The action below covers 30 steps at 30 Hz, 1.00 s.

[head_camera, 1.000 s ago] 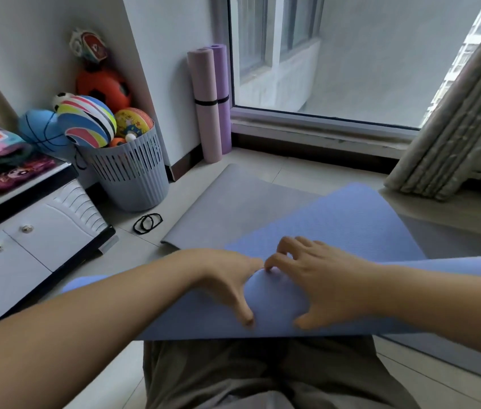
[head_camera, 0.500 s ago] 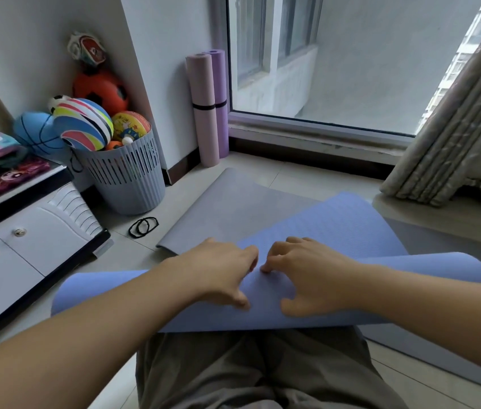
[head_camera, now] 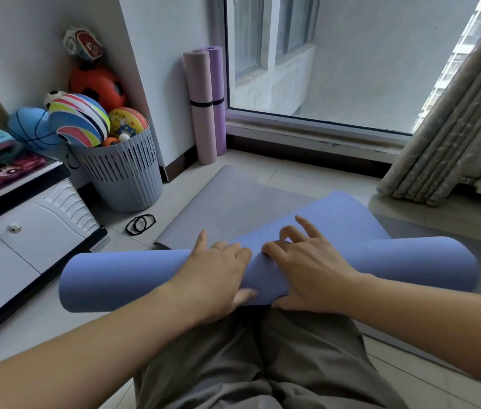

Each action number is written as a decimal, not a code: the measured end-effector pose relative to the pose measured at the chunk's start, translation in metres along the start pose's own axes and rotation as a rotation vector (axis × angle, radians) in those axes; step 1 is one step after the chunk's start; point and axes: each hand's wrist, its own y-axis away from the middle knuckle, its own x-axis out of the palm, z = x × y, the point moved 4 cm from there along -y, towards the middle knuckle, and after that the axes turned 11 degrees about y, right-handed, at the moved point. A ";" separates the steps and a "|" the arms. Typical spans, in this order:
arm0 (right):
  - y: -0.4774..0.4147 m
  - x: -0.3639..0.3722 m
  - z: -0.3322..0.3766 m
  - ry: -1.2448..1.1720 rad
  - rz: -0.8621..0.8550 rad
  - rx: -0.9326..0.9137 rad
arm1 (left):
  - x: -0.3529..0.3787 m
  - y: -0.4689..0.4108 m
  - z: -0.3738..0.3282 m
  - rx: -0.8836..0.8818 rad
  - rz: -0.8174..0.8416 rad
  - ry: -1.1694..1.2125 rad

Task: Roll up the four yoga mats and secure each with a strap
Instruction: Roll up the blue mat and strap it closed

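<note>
A blue yoga mat point(head_camera: 121, 278) lies across my lap, mostly wound into a thick roll, and its flat tail point(head_camera: 336, 214) stretches away over a grey mat point(head_camera: 233, 202) spread on the floor. My left hand point(head_camera: 218, 276) lies palm down on the middle of the roll, thumb on the near side. Right beside it, my right hand point(head_camera: 307, 270) presses the roll with fingers spread, two of them lifted. Two black straps point(head_camera: 140, 223) lie on the tiles left of the grey mat. A pink rolled mat point(head_camera: 201, 84) and a purple one point(head_camera: 218, 78) stand strapped by the window.
A grey slatted basket point(head_camera: 124, 172) full of balls stands at the left wall. Nearer on the left is a low white cabinet point(head_camera: 12, 255). A bunched curtain point(head_camera: 455, 128) hangs at the right, beside the window sill.
The roll has grown thicker and moved away from me over the flat tail. Both hands moved forward with it, and my right fingers have lifted and spread.
</note>
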 end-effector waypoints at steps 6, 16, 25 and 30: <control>0.008 0.019 -0.003 0.107 -0.138 0.059 | 0.021 0.002 0.001 -0.059 -0.028 -0.050; -0.002 0.001 -0.016 -0.014 -0.083 0.091 | 0.001 -0.009 0.013 -0.057 -0.167 0.040; 0.019 -0.034 -0.017 0.013 0.078 -0.052 | -0.025 0.015 -0.005 0.071 -0.075 -0.058; 0.029 -0.009 -0.002 -0.071 0.175 -0.072 | -0.002 0.014 -0.010 0.106 0.043 0.022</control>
